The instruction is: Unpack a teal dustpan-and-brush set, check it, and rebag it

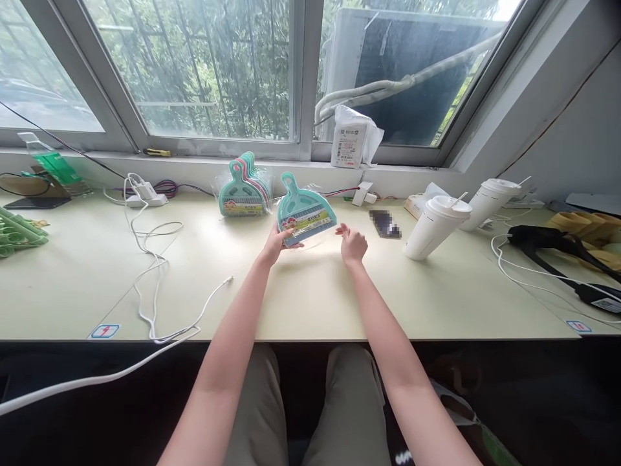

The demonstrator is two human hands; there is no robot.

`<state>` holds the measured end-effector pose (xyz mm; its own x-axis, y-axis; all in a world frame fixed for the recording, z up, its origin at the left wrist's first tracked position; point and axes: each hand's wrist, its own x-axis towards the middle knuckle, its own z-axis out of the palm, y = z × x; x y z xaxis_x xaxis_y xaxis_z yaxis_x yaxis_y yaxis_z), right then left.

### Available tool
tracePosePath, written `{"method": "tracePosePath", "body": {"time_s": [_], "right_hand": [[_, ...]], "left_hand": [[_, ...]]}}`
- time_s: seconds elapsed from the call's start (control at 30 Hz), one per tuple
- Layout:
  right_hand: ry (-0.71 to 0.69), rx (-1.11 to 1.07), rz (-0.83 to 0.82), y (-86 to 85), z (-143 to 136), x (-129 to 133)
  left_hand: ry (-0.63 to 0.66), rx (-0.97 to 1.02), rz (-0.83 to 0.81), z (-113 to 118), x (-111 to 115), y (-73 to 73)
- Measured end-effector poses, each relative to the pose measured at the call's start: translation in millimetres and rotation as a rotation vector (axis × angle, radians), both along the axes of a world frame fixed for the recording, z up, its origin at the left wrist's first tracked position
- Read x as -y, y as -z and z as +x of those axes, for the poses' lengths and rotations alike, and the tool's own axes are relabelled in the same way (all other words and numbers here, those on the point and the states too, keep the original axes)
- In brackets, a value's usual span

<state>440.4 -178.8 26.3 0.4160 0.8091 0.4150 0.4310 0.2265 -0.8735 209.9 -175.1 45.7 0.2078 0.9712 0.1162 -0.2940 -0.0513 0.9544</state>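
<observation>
My left hand grips a teal mini dustpan by its lower left corner. The dustpan is tilted, handle up, with a printed label strip and bluish bristles along its lower edge. Clear plastic film shows around it. Just off its right corner is my right hand, fingers curled in; whatever they may pinch is too small to make out. Behind and to the left, a stack of similar dustpans, teal with some pink, stands upright in clear wrapping by the window wall.
White cups with straws and a phone stand to the right. White cables trail across the left side and over the front edge. A green bottle leans at the back left. Black straps lie at far right.
</observation>
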Motion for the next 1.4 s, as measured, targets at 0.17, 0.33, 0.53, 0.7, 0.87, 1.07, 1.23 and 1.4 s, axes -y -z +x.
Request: {"method": "tracePosePath", "body": {"time_s": [0.17, 0.33, 0.53, 0.7, 0.87, 1.07, 1.23, 1.4], "right_hand": [[-0.140, 0.376, 0.170, -7.6, -8.0, 9.6], [-0.280, 0.361, 0.213, -2.3, -18.1, 3.5], [-0.373, 0.097, 0.235, 5.5, -13.4, -7.9], [-0.199, 0.086, 0.244, 9.0, -14.0, -10.7], [0.032, 0.038, 0.147, 8.6, 2.2, -13.7], [-0.389, -0.211, 0.225, -19.3, 24.5, 3.4], [-0.646, 0.015, 0.065, -27.5, -0.9, 16.7], [-0.538, 0.250, 0.079, -15.2, -13.7, 11.6]], "left_hand": [[-0.084, -0.032, -0.079, -17.1, -9.5, 5.0], [-0.062, -0.076, -0.126, -25.3, -13.0, 12.8], [0.041, -0.254, -0.221, -30.3, -8.6, 11.9], [0.115, -0.304, -0.188, -31.7, -6.0, 9.9], [0.213, -0.327, -0.111, -23.2, 3.1, 8.1], [0.177, -0.205, -0.126, -18.2, -0.6, 14.7], [0.002, -0.108, -0.116, -26.5, -12.9, 17.1], [-0.039, -0.043, -0.133, -34.4, -19.8, 20.0]]}}
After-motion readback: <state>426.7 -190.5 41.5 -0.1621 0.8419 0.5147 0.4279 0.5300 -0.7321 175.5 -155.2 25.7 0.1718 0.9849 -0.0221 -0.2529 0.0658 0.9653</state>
